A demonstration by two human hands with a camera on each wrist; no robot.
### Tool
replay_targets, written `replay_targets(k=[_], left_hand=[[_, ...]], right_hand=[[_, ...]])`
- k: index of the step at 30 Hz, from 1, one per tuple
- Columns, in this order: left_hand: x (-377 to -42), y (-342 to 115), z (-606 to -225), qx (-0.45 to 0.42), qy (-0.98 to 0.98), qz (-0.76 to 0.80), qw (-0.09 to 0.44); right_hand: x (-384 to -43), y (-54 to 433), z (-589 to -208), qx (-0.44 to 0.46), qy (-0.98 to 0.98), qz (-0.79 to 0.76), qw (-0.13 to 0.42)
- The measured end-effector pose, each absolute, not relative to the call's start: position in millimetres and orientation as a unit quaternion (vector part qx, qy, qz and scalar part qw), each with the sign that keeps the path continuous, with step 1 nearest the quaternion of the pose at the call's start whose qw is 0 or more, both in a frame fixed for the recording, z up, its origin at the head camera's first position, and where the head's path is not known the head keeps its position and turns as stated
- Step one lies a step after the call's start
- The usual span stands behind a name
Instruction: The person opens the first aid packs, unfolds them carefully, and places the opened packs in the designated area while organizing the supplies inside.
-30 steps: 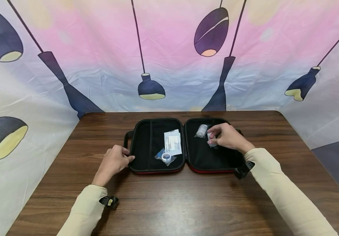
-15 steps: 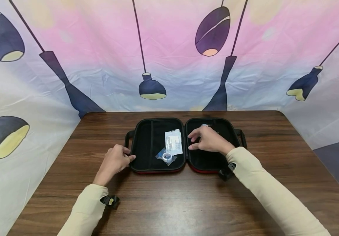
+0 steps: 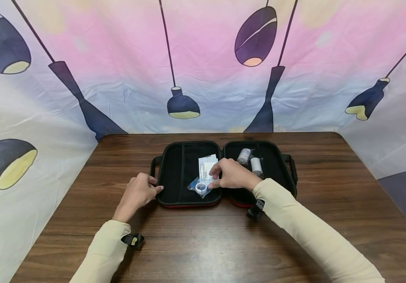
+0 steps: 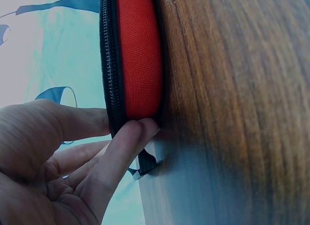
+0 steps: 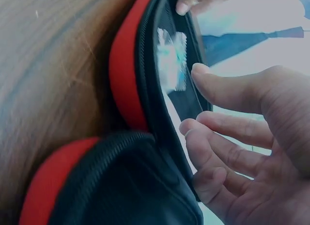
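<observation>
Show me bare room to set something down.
Bare tabletop lies in front of the zippered case, between the sleeves, and beyond its right handle. The left half's outer side is bare. Crowded: that half's inner side, with packets, tape roll and right hand; the right half's far side, with two white rolls.

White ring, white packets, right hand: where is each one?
White ring [image 3: 201, 192]: head view, on its near rim.
White packets [image 3: 205, 169]: head view, on the front packet's face.
Right hand [image 3: 234, 173]: head view, on the back of the hand.
</observation>
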State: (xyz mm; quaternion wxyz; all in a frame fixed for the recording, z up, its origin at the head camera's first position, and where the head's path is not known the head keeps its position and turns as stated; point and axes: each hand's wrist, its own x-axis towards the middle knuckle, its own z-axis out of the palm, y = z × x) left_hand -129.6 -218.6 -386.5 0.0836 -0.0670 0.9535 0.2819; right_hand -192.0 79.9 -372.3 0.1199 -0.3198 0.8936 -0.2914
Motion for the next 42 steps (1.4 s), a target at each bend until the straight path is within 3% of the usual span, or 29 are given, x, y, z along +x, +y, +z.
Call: replay_targets(k=[26,42], left_hand=[[-130,-218,-385,-0.064,0.952,0.288,0.084],[-129,-219,-385,-0.064,0.951,0.29,0.086]], right_hand=[[-181,41,-387,-0.318,0.914,-0.232,0.101],[-189,54,-373,-0.3,0.91,-0.27,0.098]])
